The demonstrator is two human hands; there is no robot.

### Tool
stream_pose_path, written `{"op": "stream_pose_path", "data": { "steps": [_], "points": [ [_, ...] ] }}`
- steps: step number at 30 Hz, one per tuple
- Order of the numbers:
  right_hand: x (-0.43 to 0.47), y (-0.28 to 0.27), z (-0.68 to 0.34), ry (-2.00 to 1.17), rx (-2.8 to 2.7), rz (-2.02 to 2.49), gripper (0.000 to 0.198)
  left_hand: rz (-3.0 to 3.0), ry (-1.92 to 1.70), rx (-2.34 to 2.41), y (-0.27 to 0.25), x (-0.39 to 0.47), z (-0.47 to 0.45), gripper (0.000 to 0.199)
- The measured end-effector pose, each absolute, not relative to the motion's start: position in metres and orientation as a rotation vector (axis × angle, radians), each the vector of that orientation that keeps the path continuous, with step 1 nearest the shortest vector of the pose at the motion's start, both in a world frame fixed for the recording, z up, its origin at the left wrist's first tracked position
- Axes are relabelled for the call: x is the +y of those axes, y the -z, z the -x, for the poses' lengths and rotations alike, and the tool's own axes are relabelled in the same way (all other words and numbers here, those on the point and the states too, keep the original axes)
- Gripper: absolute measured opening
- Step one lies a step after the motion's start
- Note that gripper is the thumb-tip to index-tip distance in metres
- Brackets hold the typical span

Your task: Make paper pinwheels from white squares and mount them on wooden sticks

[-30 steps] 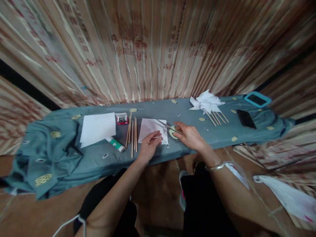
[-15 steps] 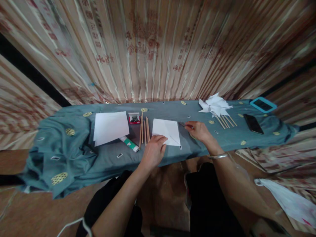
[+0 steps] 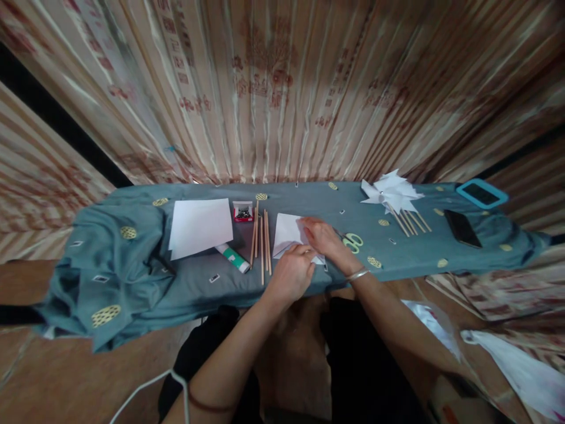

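Both hands rest on the white paper square near the tabletop's front edge: left hand flat on its near corner, right hand pinching the right side. Best to align corners before creasing; scissors lie beside.

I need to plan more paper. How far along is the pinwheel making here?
Done: a cluster of finished paper pinwheels on sticks lies at the right. In hand: both the left hand and right hand press on one white paper square, scissors set aside. Left: a paper sheet and loose wooden sticks untouched.
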State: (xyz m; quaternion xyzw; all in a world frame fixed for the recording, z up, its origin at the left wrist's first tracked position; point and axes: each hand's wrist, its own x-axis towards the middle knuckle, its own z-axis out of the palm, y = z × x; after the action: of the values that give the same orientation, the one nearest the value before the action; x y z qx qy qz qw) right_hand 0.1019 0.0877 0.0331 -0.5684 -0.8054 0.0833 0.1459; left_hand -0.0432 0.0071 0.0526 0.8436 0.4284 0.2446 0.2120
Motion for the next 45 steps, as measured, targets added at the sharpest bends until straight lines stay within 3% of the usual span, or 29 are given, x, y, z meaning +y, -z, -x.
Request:
{"op": "stream_pose_path", "data": {
  "steps": [6, 15, 21, 27, 36, 45],
  "points": [
    [0.082, -0.006, -0.136, -0.258, -2.105, 1.599, 0.034, -2.324, -0.640, 1.344, -0.034, 0.026, 0.045, 0.035],
    [0.072, -0.006, -0.168, -0.419, -2.002, 1.531, 0.029, -2.399, -0.620, 1.330, -0.015, 0.036, 0.048, 0.034],
    [0.069, -0.005, -0.150, -0.183, -2.284, 1.475, 0.043, -2.420, -0.629, 1.326, -0.003, 0.044, 0.040, 0.040],
    [0.065, -0.004, -0.136, -0.061, -2.402, 1.515, 0.041, -2.431, -0.549, 1.313, -0.002, 0.040, 0.033, 0.039],
    [0.067, 0.000, -0.139, -0.091, -2.464, 1.454, 0.044, -2.449, -0.537, 1.360, 0.006, 0.037, 0.032, 0.039],
    [0.085, -0.002, -0.153, -0.067, -2.362, 1.667, 0.047, -2.442, -0.558, 1.336, 0.005, 0.037, 0.033, 0.037]
  ]
}}
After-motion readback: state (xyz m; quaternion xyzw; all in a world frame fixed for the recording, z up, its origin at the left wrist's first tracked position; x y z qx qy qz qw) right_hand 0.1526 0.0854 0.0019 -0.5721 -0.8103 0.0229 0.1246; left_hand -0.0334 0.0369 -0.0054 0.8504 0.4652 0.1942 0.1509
